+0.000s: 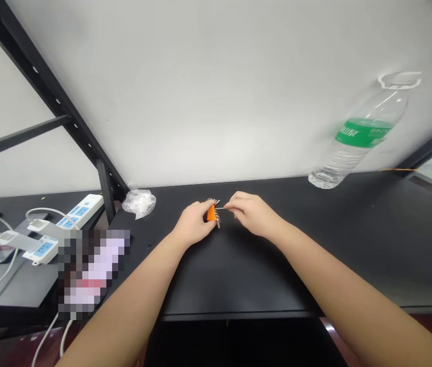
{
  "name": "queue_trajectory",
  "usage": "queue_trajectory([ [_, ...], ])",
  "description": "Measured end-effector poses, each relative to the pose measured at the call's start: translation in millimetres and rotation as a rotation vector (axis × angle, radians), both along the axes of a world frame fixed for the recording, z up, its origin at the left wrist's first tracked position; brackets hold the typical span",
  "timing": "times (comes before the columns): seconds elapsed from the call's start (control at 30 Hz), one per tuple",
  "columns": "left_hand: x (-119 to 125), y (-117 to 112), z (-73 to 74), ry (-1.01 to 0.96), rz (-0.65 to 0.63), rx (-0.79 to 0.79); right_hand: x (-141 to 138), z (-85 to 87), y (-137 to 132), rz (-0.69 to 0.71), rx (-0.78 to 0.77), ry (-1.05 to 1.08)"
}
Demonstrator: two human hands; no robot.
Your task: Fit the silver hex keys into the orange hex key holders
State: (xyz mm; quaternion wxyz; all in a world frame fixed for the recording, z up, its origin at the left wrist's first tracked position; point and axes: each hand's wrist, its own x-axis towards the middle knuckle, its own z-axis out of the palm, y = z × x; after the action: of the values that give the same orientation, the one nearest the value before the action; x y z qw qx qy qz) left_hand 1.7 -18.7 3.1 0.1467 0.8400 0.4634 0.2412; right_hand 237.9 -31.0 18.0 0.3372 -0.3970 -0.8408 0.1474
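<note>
Near the middle of the black table, my left hand [193, 223] is closed around an orange holder [211, 213] with several metal hex keys [218, 219] sticking out of it. Just to its right, my right hand [252, 213] pinches one thin metal hex key [220, 208] between thumb and fingertips. That key reaches from the pinch to the orange holder; whether its end sits inside the holder I cannot tell. My left fingers hide part of the holder.
A crumpled clear plastic bag [139, 203] lies at the back left of the black table [239, 285]. A large bottle with a green label [365, 133] stands back right by the wall. Left are a power strip [82, 211], cables and a black metal frame [44, 86].
</note>
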Motion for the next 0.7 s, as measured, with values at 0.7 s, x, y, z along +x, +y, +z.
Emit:
queue_trajectory([
  [0.7,8,-14,15.5,0.064,-0.119,0.118,-16,-9.3,1,0.059,-0.570,0.479],
])
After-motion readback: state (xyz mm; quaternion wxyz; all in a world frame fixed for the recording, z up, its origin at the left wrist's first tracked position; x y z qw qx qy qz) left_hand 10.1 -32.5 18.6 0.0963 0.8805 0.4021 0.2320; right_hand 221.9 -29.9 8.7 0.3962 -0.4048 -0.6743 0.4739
